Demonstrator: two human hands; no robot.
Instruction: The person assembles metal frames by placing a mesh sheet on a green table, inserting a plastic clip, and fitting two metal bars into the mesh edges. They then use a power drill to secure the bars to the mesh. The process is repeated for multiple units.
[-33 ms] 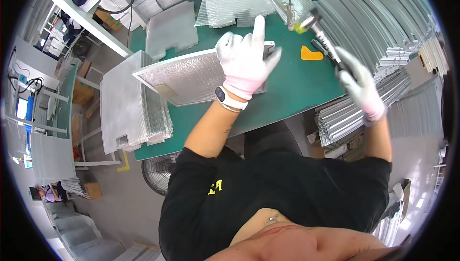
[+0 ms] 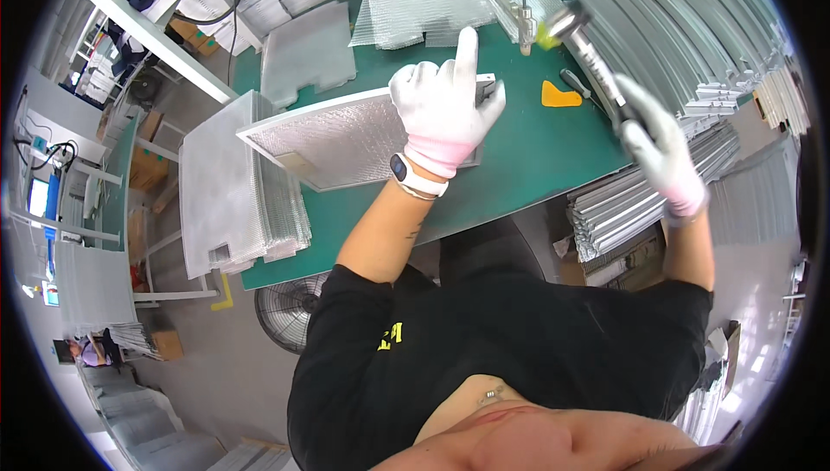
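A metal mesh panel in a pale frame [image 2: 337, 144] stands tilted on its edge on the green table [image 2: 553, 147]. My left hand [image 2: 439, 106], in a white and pink glove, grips its upper edge near the right end; the index finger points forward and the thumb sticks out sideways. Part of the panel is hidden behind that hand. In my gloved right hand [image 2: 654, 138] is a hammer [image 2: 595, 64], held by its dark grip. Its head, with a yellow-green face, is raised over the right of the table and blurred.
Beneath the hammer lie an orange-yellow flat piece [image 2: 561, 95] and a screwdriver [image 2: 574, 82]. Mesh sheets are stacked left [image 2: 220, 185] and at the back [image 2: 424, 0]. An upright metal post [image 2: 525, 21] stands behind. Long metal strips [image 2: 683, 21] pile up at right.
My right hand and the hammer have shifted slightly to the right, uncovering more of the screwdriver. My left hand and the panel stay practically where they were.
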